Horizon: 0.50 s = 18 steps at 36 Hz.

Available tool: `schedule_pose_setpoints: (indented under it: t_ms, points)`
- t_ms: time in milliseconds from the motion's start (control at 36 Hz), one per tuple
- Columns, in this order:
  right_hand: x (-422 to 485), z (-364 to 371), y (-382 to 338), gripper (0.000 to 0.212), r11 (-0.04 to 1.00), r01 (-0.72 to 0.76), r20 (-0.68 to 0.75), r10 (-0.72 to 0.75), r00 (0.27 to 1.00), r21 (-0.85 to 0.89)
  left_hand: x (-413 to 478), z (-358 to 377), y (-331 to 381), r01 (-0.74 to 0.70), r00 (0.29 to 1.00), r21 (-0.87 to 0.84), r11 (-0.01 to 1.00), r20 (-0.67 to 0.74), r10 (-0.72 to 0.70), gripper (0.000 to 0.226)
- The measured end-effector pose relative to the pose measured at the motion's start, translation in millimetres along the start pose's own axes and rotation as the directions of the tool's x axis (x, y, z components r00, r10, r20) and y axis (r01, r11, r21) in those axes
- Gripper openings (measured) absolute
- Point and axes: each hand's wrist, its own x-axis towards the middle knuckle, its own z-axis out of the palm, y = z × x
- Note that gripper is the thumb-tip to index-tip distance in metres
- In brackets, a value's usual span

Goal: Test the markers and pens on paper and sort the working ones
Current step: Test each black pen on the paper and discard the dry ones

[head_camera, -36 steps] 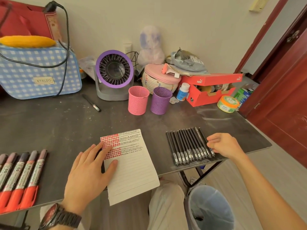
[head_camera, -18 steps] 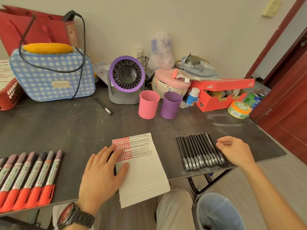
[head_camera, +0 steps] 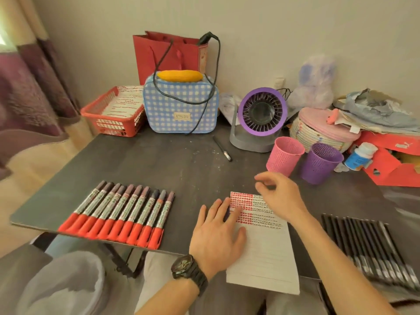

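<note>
Left hand: flat, fingers straight, pressing the lined paper near its left edge.
Right hand: over the paper's top edge, fingers loosely bent, nothing in them.
Red markers: a tidy row on the table, at its front left edge.
Black pens: a row right of the paper — blurred.
Pink cup, purple cup: side by side beyond the paper.

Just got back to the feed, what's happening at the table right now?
A person is between pen tests. Their left hand presses flat on the paper, which has red and black test marks at the top. The right hand hovers above the paper's top edge, fingers loosely curled, holding nothing. Red markers lie in a row to the left, black pens in a row to the right. The pink cup and purple cup stand behind.
</note>
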Motion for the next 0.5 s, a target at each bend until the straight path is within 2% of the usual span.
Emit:
schedule_pose_setpoints:
  t_ms: [139, 333, 417, 500]
  points:
    - [58.8, 39.0, -24.1, 0.038, 0.972, 0.094, 0.201, -0.05, 0.978, -0.215, 0.7, 1.1, 4.5, -0.012, 1.0, -0.02, 1.0, -0.014, 0.011, 0.061]
    - [104.5, 67.5, -40.5, 0.056, 0.89, 0.13, 0.395, 0.061, 0.917, -0.437, 4.6, 1.9, 5.1, -0.029, 0.999, -0.026, 0.999, -0.024, 0.028, 0.061]
    - [104.2, 66.9, -37.6, 0.058, 0.853, 0.135, 0.404, 0.095, 0.91, -0.505, 5.0, 2.5, 4.7, -0.029, 0.999, -0.032, 0.999, -0.036, 0.028, 0.062]
    - [95.7, 61.5, -33.1, 0.05, 0.843, 0.124, 0.285, 0.037, 0.958, -0.524, 5.1, 4.0, 4.4, -0.03, 0.999, -0.035, 0.999, -0.037, 0.029, 0.062]
